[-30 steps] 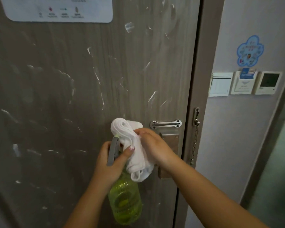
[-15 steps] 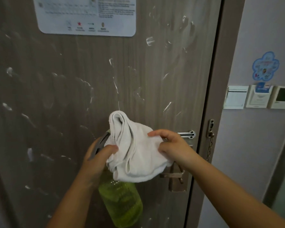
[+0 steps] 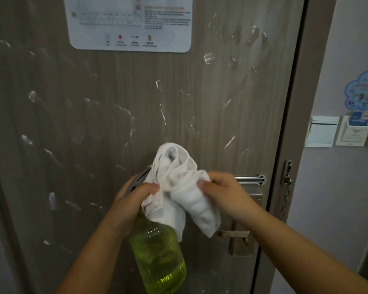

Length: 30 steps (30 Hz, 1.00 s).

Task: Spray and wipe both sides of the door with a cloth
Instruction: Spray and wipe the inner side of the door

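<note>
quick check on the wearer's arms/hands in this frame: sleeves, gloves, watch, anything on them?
Both forearms are bare right up to the bottom edge of the frame: no sleeves or cuffs in view. Left hand and right hand are ungloved. No watch, bracelet or wristband on either wrist, and no rings on the fingers that show. Nails are too blurred here to tell whether they are painted.

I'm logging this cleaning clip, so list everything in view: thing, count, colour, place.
door: 1, grey-brown, smeared white, filling the view
notice: 1, pale, top of door
cloth: 1, white, between both hands
bottle: 1, green, under cloth
latch bar: 1, silver, door's right edge
handle: 1, bronze, below latch bar
chain: 1, metal, on frame
sticker: 1, blue, right wall
wall panels: at least 2, white, under sticker
left hand: holds bottle and cloth
right hand: pinches cloth
</note>
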Each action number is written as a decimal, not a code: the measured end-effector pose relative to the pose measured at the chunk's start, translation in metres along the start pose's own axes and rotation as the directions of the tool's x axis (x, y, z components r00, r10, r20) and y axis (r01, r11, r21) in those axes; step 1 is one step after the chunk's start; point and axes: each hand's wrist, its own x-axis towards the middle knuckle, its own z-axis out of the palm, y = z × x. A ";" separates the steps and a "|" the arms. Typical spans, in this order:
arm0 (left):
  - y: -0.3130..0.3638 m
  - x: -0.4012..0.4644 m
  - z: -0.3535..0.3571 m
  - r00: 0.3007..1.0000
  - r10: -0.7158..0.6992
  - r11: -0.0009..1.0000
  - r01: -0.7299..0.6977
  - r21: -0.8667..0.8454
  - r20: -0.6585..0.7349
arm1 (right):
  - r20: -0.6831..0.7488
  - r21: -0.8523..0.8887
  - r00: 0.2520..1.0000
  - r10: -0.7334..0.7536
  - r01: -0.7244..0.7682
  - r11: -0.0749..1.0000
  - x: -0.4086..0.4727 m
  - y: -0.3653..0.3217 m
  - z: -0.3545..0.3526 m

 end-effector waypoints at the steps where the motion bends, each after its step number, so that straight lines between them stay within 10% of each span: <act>1: -0.001 0.001 -0.004 1.000 -0.006 1.000 0.006 0.010 -0.009 | -0.027 0.082 0.998 0.053 -0.050 0.995 0.005 -0.001 -0.005; 8: 0.000 -0.005 -0.028 0.987 -0.115 0.989 0.103 0.104 0.117 | -0.223 -0.004 0.970 0.100 -0.103 0.995 0.042 -0.017 -0.043; 14: 0.013 -0.008 -0.052 0.972 -0.021 0.945 -0.058 0.323 0.235 | 0.112 -0.071 0.994 -0.005 0.013 0.997 0.057 -0.052 -0.068; 22: 0.039 0.009 -0.010 0.960 0.177 0.899 -0.247 0.362 0.217 | 0.536 -0.456 0.844 0.019 0.271 0.848 0.060 -0.065 -0.002; 30: 0.014 0.019 0.011 0.990 0.082 0.964 -0.107 0.243 0.111 | 0.270 -0.638 0.936 -0.225 0.349 0.686 0.049 -0.028 0.016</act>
